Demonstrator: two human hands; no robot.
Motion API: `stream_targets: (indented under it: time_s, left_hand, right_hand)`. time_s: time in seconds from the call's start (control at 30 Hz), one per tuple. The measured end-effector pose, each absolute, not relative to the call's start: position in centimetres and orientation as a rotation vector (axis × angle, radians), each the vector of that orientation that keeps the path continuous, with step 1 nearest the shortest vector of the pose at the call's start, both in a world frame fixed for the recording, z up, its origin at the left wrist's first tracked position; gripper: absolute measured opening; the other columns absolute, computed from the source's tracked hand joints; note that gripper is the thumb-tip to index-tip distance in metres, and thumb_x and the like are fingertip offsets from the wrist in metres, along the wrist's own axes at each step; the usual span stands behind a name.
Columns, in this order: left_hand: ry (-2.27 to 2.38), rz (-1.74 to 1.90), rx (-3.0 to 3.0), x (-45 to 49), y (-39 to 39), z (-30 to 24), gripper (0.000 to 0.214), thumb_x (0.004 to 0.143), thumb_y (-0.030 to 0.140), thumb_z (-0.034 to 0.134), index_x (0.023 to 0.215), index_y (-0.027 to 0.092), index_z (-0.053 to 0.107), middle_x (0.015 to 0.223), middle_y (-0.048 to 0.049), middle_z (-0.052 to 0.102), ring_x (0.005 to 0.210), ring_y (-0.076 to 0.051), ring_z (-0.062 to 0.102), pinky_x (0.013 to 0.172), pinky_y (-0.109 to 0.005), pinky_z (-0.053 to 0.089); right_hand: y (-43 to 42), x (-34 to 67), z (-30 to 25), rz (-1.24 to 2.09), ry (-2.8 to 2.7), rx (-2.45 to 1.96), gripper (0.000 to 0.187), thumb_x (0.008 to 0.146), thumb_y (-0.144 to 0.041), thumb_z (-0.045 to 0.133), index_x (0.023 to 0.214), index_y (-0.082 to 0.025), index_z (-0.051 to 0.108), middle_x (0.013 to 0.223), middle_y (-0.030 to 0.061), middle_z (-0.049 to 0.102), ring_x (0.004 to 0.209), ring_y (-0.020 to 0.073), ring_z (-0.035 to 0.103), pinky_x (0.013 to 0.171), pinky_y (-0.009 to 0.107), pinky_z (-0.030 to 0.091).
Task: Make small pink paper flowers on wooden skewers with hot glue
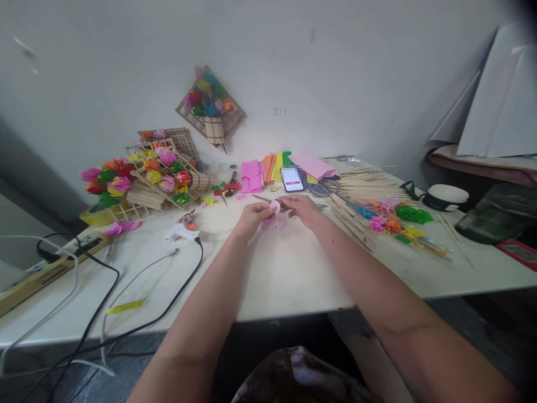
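Note:
My left hand (255, 217) pinches a small pale pink paper petal (275, 205) over the middle of the table. A thin whitish strip (277, 221) hangs below it. Close on the other side is my right hand (302, 209), its fingers bent together; what they hold, if anything, is too small to make out. A dark pointed blade (262, 198) shows just behind the fingers, and I cannot tell whether it is held or lying there. Beneath my hands lie translucent pink pieces (272, 224) on the white table (289, 274).
Left stand bamboo frames with paper flowers (155, 173), a white glue gun (182, 232) with its cord, and a power strip (54, 268). Behind lie pink crepe paper (251, 176) and a phone (292, 179). Right are bamboo sticks (369, 182), flower bundles (392, 221) and a dark container (499, 212).

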State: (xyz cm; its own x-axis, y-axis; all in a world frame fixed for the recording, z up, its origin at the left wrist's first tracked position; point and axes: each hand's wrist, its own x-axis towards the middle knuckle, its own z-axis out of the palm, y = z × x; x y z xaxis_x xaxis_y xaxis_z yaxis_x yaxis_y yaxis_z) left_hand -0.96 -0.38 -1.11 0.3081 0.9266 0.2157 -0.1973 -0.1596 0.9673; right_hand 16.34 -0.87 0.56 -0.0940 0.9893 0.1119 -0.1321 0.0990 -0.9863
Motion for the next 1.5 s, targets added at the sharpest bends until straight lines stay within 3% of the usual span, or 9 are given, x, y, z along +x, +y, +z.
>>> stream_targets:
  time_s: [0.27,0.5,0.73,0.93,1.07,1.2,1.3,1.5]
  left_hand:
    - [0.717,0.967,1.425,-0.7,-1.2,-0.9,0.027,0.06,0.036,0.074,0.071,0.012,0.068,0.06,-0.0033,0.064,0.052,-0.008,0.052,0.052,-0.02,0.038]
    - [0.694,0.901,1.395,-0.5,-1.4,-0.8,0.03,0.057,0.036,0.076,0.072,0.011,0.069,0.072,-0.007,0.068,0.065,-0.014,0.061,0.064,-0.025,0.045]
    - [0.708,0.912,1.347,-0.2,-1.6,-0.6,0.03,0.055,0.035,0.077,0.072,0.011,0.069,0.069,-0.0063,0.068,0.065,-0.014,0.062,0.067,-0.026,0.046]
    - [0.725,0.955,1.312,0.2,-1.7,-0.7,0.034,0.054,0.037,0.078,0.074,0.011,0.069,0.066,-0.0056,0.066,0.059,-0.012,0.059,0.059,-0.024,0.043]
    - [0.744,1.029,1.362,0.0,-1.6,-0.7,0.032,0.055,0.039,0.076,0.069,0.011,0.068,0.058,-0.0024,0.062,0.049,-0.008,0.051,0.052,-0.022,0.038]
    - [0.766,1.181,1.389,-0.4,-0.9,-0.9,0.03,0.057,0.039,0.075,0.071,0.013,0.068,0.061,-0.0012,0.063,0.054,-0.009,0.054,0.056,-0.022,0.041]
    - [0.788,1.289,1.356,-0.7,-0.4,-1.0,0.029,0.058,0.039,0.074,0.071,0.014,0.068,0.063,-0.0008,0.063,0.059,-0.01,0.056,0.063,-0.024,0.044]
    - [0.799,1.412,1.342,-0.9,0.0,-1.1,0.027,0.059,0.038,0.073,0.071,0.014,0.067,0.062,-0.0002,0.062,0.06,-0.009,0.056,0.067,-0.024,0.045]
  right_hand:
    - [-1.1,16.0,0.7,1.377,-1.182,-0.915,0.028,0.056,-0.03,0.074,0.079,-0.014,0.069,0.065,0.0014,0.064,0.053,0.0088,0.053,0.042,0.02,0.032]
    - [-0.8,16.0,0.5,1.331,-1.185,-0.925,0.028,0.048,-0.028,0.076,0.07,-0.014,0.066,0.058,-0.0001,0.062,0.048,0.0071,0.049,0.042,0.02,0.029]
    - [-0.6,15.8,0.5,1.185,-1.249,-0.907,0.024,0.052,-0.03,0.074,0.061,-0.014,0.059,0.051,-0.0013,0.059,0.043,0.0072,0.046,0.042,0.022,0.031]
    - [-0.6,15.0,0.5,1.131,-1.154,-0.924,0.028,0.048,-0.032,0.076,0.061,-0.015,0.057,0.051,-0.0039,0.057,0.045,0.0083,0.048,0.045,0.023,0.039]
    - [-0.3,15.0,0.3,1.178,-1.174,-0.904,0.032,0.053,-0.038,0.075,0.07,-0.015,0.06,0.057,-0.0018,0.061,0.049,0.0093,0.052,0.046,0.023,0.042]
    - [-0.4,15.9,0.3,1.158,-1.183,-0.955,0.03,0.062,-0.04,0.07,0.077,-0.015,0.062,0.067,0.0022,0.065,0.049,0.0081,0.051,0.04,0.019,0.036]
    - [-0.9,16.4,0.6,1.254,-1.249,-1.024,0.023,0.065,-0.034,0.069,0.071,-0.013,0.062,0.065,0.0043,0.066,0.045,0.0064,0.046,0.037,0.018,0.031]
    - [-2.1,16.0,0.9,1.551,-1.414,-1.007,0.022,0.064,-0.033,0.07,0.07,-0.012,0.063,0.064,0.0056,0.066,0.045,0.0071,0.05,0.038,0.018,0.031]
